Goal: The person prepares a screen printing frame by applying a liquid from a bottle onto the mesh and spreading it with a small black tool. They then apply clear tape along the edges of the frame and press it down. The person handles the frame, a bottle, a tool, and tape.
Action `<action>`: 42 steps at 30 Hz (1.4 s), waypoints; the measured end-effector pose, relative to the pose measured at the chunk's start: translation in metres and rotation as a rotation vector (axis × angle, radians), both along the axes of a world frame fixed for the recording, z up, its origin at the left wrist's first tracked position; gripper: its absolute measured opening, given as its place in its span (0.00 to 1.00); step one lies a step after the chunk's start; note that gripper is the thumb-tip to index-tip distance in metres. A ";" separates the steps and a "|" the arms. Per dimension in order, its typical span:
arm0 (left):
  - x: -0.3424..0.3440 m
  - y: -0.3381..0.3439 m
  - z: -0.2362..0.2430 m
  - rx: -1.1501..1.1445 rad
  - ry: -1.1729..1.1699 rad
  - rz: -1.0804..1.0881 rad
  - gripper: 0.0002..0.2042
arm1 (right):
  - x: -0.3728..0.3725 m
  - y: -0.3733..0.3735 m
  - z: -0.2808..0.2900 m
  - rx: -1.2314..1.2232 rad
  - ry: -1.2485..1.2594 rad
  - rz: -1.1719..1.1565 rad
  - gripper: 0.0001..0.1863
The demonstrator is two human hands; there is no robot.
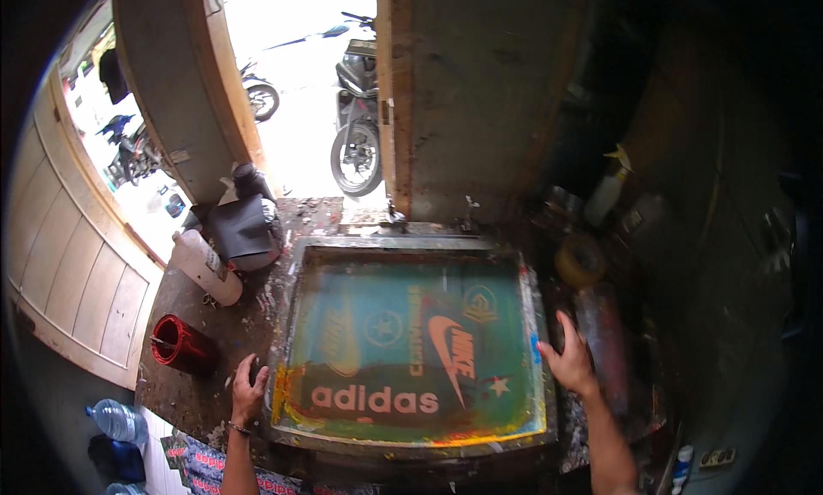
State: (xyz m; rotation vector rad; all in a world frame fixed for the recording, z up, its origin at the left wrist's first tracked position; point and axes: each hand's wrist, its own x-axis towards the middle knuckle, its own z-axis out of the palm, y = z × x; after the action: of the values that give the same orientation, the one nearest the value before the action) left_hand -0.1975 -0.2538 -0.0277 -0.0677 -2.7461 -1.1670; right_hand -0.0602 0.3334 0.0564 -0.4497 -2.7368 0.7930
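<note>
A screen-printing frame lies flat on the worktable before me, its green mesh carrying pale logo and lettering shapes. Yellow, red and blue ink smears its near and right edges. Beside the frame's lower left edge is my left hand, thumb and fingers apart, nothing visible in it. My right hand is at the right edge, fingers spread and thumb reaching toward the rim; whether it touches I cannot tell. Left of the frame stands a red ink can with a thin stick in it.
A white plastic bottle and a dark-covered object stand at the table's back left. A tape roll and spray bottle are at the back right. Printed sheets lie low left, near water bottles. Motorcycles stand outside the doorway.
</note>
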 end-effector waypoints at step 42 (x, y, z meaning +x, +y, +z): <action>-0.130 0.186 0.076 -0.038 0.305 -0.354 0.22 | -0.126 0.048 -0.004 -0.104 0.308 0.083 0.30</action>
State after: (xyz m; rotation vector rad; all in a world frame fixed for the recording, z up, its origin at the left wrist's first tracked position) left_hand -0.3273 -0.0674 0.0485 -0.7006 -2.5443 -1.0722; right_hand -0.1865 0.3813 0.0524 -0.2140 -2.4501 0.9425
